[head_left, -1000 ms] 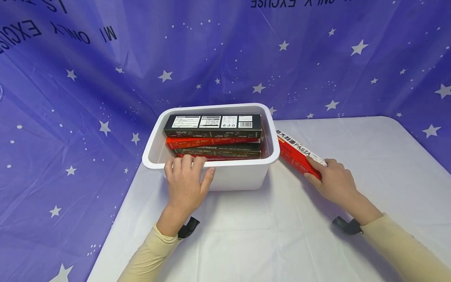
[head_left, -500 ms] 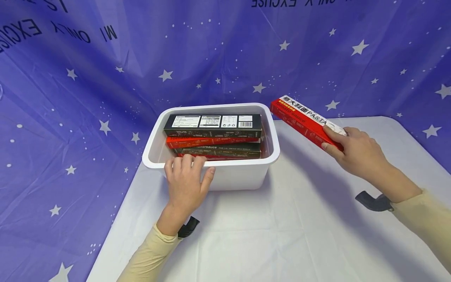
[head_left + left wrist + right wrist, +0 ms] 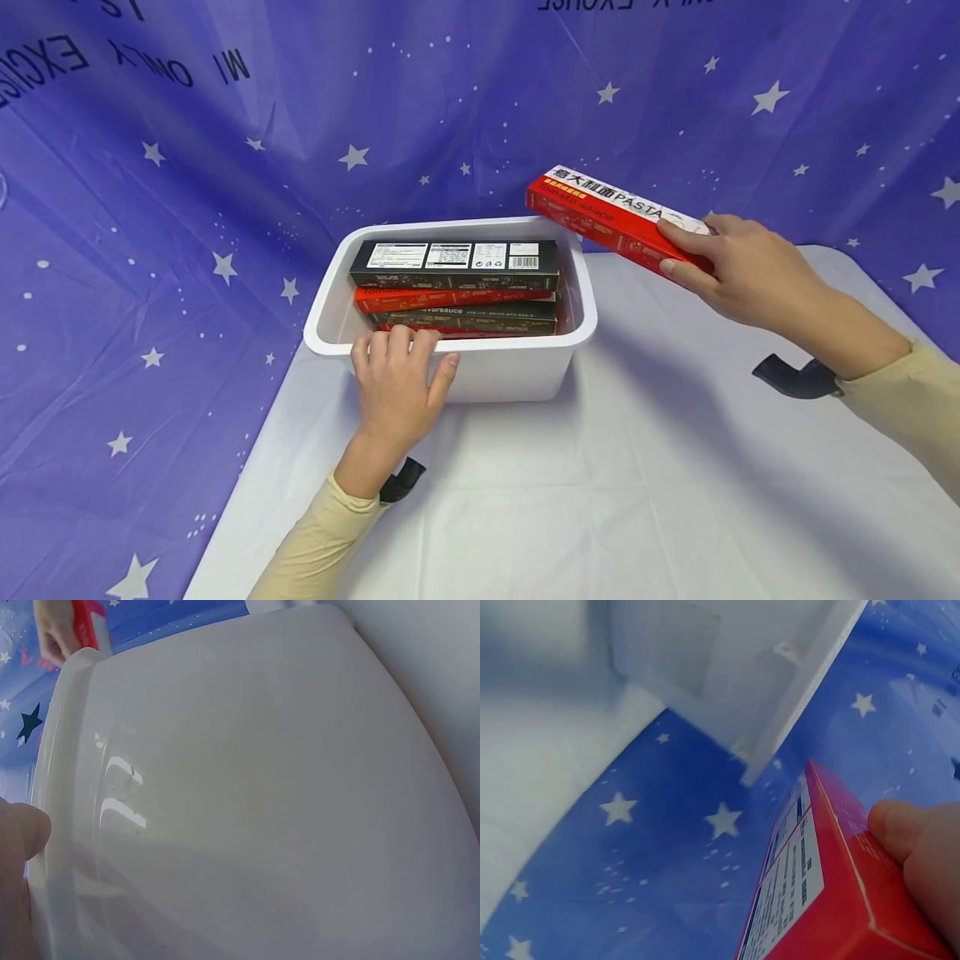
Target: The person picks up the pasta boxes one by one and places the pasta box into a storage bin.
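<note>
A red and white pasta box [image 3: 600,215] is held in the air by my right hand [image 3: 757,271], thumb along its near side. Its far end overlaps the back right corner of the white plastic bin [image 3: 517,371] in the head view. My left hand [image 3: 393,387] grips the bin's front rim, fingers hooked over the edge and thumb outside. Inside the bin lie a black box [image 3: 453,265] with white label panels, a red box [image 3: 450,298] and a dark box [image 3: 487,317]. Another red edge shows in front of them, partly hidden by the rim.
The bin stands on a white cloth-covered table [image 3: 570,517]. Behind and to the left hangs a purple-blue curtain [image 3: 465,108] printed with stars and lettering. Black wrist mounts [image 3: 795,377] sit below both wrists.
My right hand has lifted the pasta box off the table at the right, then moved it left toward the bin's back right corner. My left hand has stayed on the rim.
</note>
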Demonstrator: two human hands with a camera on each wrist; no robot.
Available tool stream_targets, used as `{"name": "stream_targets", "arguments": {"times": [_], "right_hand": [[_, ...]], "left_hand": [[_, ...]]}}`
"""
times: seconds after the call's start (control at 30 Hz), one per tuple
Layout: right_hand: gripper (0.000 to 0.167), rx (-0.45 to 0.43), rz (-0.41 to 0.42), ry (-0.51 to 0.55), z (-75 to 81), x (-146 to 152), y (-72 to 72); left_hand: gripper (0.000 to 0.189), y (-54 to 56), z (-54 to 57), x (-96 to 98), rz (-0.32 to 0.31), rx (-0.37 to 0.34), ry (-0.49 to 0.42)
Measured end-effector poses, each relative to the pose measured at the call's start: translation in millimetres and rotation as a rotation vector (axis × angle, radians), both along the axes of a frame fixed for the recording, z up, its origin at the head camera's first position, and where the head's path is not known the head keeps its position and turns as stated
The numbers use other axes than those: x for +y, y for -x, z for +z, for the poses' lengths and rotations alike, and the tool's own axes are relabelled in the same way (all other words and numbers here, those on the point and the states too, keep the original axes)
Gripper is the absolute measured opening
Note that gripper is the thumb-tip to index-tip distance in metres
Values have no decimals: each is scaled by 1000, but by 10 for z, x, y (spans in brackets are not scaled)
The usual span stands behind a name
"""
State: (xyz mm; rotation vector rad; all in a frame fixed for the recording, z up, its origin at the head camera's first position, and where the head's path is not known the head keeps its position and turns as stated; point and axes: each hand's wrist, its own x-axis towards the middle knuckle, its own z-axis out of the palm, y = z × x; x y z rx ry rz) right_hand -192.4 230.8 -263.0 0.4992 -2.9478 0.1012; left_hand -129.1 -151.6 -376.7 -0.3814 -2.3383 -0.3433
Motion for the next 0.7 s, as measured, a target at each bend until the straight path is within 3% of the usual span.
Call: {"name": "stream_targets", "arguments": {"times": [0.37,0.7], "right_hand": [[59,41,189,1,275,-593,-5],[54,61,357,-4,299,-1058,-23]], "left_hand": [[36,1,6,-8,1,-1,1],[34,12,3,-6,-6,14,-1]]}}
